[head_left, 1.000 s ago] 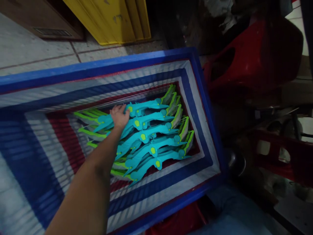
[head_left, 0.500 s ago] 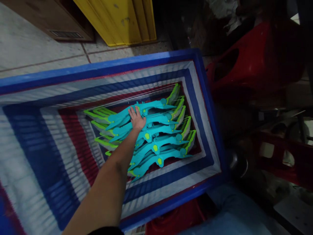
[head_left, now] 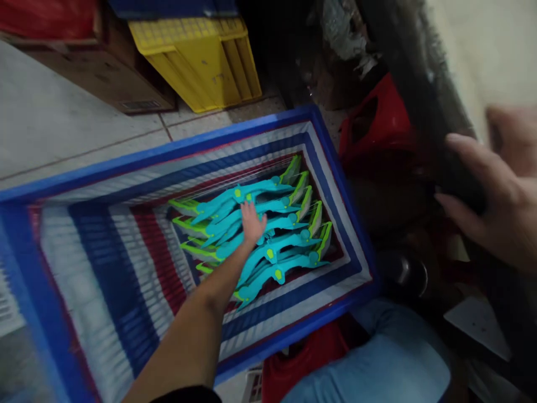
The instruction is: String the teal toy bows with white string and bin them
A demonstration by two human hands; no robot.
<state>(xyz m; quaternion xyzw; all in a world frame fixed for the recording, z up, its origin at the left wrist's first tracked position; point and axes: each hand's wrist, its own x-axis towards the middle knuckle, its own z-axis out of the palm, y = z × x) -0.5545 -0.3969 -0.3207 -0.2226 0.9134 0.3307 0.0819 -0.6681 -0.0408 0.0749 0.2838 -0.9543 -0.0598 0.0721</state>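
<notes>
Several turquoise toy bows (head_left: 289,239) with lime-green tips and thin strings lie side by side in a blue crate (head_left: 138,154) lined with striped sheeting. My left hand (head_left: 253,223) reaches down into the crate and rests on the middle of the upper bows, its fingers extended and its palm down. At the right, my right hand (head_left: 503,190) is beside the dark edge of a table (head_left: 440,84), thumb and forefinger apart. Nothing shows between them; its other fingers are partly hidden and blurred.
Behind the crate stand a yellow crate (head_left: 201,73) and a cardboard box (head_left: 113,73) on the tiled floor (head_left: 54,117). A red plastic stool (head_left: 381,123) is beyond the crate's right end. My knee (head_left: 377,358) is close to its near side, over a red seat (head_left: 289,369).
The view has shifted, bringing the table edge and my right hand into sight at the right. My left hand has slid slightly toward the nearer bows and remains on them.
</notes>
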